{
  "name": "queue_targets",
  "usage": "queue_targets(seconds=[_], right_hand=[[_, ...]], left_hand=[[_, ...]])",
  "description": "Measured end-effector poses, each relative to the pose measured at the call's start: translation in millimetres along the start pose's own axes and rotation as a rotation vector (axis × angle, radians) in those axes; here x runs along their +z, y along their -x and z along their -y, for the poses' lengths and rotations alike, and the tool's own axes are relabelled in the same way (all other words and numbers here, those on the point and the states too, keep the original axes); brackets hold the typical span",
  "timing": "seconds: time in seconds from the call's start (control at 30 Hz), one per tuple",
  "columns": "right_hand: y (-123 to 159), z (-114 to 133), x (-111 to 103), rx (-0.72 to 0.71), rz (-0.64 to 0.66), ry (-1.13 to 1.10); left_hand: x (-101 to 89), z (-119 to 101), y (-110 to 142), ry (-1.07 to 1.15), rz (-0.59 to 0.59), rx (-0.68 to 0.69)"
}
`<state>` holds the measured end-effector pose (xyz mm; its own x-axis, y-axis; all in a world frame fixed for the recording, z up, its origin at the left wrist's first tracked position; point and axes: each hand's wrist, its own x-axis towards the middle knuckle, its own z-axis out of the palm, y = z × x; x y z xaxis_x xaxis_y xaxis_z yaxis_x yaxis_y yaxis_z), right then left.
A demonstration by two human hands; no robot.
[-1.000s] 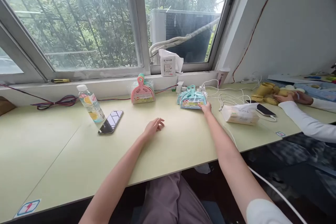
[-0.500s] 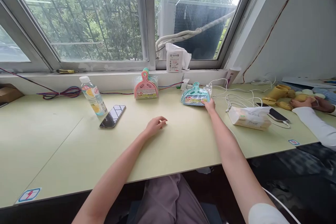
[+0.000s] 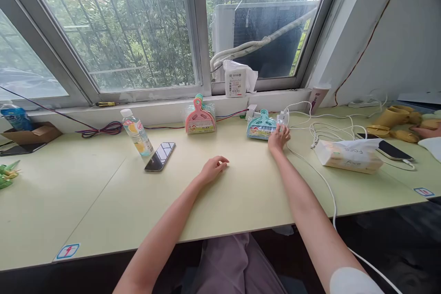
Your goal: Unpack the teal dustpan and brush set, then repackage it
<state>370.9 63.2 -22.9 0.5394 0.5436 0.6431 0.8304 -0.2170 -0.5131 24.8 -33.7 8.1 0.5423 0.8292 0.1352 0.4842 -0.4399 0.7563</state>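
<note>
Several teal mini dustpan-and-brush sets (image 3: 260,127) lean in a stack at the back of the table, one in front of another. At their right edge is my right hand (image 3: 279,138), its fingers bent and slightly apart; it seems to touch the side of the stack without wrapping round it. My left hand (image 3: 214,168) rests on the table nearer to me, fingers loosely curved with nothing in them. Further left along the wall stands a stack of pink and green dustpan-and-brush sets (image 3: 200,117), partly in clear plastic wrap.
On the left are a drink bottle (image 3: 137,133) and a phone (image 3: 160,156). A tissue pack (image 3: 348,156), white cables (image 3: 330,131) and a paper cup (image 3: 319,97) lie to the right. Another person's hand (image 3: 427,132) shows at the far right by yellow objects (image 3: 396,119).
My right hand has shifted from the front lower corner of the teal stack to its right side. The left hand stays resting. The view has turned left.
</note>
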Motion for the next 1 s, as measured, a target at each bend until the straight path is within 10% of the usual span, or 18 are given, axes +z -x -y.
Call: queue_targets(seconds=[0.4,0.7,1.0], right_hand=[[-1,21,-11,-0.795,0.388,0.465],[8,12,-21,-0.515,0.408,0.405],[14,14,-29,-0.712,0.240,0.236]], left_hand=[[3.0,11,-7,0.053,0.020,0.045],[1.2,5,-4,0.093,0.040,-0.008],[1.6,7,-6,0.087,0.052,-0.021]])
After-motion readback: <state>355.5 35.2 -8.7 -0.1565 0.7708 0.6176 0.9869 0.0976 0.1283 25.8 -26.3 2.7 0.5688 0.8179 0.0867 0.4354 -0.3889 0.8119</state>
